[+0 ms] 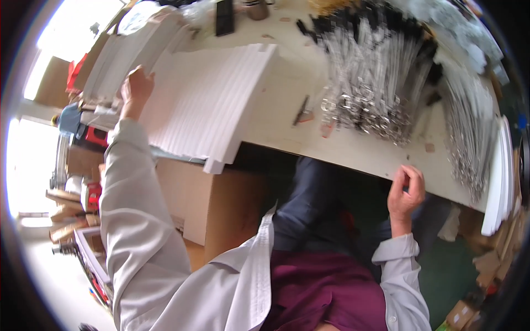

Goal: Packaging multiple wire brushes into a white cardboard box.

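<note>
My left hand is raised at the left end of a row of long white box-like strips, its fingers curled. What it holds, if anything, is hidden. More white strips are piled just beyond that hand. My right hand hovers at the table's front edge, fingers bent in toward the thumb, and nothing shows in it. Farther back from it lies a big heap of clear-sleeved pieces with shiny metal rings at the near end and black far ends.
A second bundle of clear-sleeved pieces lies along the right side, beside white strips. A dark phone-like slab and a cup stand at the back of the table. A cardboard box is below the front edge.
</note>
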`<state>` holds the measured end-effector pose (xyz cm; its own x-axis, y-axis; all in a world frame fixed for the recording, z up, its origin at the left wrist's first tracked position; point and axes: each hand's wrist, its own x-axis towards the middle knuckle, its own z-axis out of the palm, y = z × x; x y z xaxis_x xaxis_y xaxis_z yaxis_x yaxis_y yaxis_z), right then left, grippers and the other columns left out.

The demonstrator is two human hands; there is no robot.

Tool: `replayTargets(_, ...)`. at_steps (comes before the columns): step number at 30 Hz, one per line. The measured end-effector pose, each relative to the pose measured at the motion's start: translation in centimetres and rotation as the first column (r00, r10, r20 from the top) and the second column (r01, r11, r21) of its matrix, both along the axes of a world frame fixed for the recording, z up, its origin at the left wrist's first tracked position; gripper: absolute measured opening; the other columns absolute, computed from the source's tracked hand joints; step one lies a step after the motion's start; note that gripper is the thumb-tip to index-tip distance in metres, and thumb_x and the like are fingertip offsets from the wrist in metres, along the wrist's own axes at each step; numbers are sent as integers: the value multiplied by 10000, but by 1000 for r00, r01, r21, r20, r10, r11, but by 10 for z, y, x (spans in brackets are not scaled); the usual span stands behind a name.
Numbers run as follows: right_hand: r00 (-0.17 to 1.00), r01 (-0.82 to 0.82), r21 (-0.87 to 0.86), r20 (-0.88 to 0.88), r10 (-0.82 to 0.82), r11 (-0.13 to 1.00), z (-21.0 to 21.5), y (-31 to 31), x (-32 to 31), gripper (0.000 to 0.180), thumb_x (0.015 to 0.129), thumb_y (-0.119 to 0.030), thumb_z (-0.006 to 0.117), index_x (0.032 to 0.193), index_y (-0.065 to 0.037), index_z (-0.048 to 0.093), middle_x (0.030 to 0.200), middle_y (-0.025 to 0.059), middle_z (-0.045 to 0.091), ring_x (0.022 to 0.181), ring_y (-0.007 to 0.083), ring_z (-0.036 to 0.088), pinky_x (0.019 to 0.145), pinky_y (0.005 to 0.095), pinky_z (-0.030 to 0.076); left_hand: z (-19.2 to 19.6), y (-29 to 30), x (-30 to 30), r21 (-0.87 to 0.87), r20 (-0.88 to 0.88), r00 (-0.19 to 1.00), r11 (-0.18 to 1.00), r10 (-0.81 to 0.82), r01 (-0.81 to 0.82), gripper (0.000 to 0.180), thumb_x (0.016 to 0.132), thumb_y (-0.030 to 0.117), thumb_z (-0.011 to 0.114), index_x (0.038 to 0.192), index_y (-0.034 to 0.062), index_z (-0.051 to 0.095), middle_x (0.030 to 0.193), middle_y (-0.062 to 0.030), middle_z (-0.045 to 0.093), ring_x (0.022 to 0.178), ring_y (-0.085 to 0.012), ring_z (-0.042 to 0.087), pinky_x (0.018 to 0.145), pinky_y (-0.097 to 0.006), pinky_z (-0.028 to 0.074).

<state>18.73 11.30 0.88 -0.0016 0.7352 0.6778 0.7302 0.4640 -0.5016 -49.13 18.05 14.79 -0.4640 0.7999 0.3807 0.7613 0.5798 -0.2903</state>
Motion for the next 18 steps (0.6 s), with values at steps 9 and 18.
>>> replayTargets(9, 925, -210, -114, -344, 160, 971, 15, 2, 2, 49, 900, -46, 707, 942, -26, 691, 872, 129, 712, 725, 272, 692, 655, 357, 553, 45, -62, 231, 214, 401, 687, 790, -607, 574, 371, 919, 143, 753, 1255, 4, 684, 989, -151, 717, 818, -236, 635, 805, -376, 540)
replayTargets(18, 897, 425, -34, 149, -416, 905, 68, -5, 205, 234, 874, -123, 709, 1090, -39, 684, 1085, 168, 713, 1014, 358, 694, 895, 451, 559, -77, -72, 360, 537, 503, 422, 655, -754, 531, 270, 946, 99, 717, 1202, 12, 726, 1004, -111, 737, 907, -213, 683, 843, -351, 549)
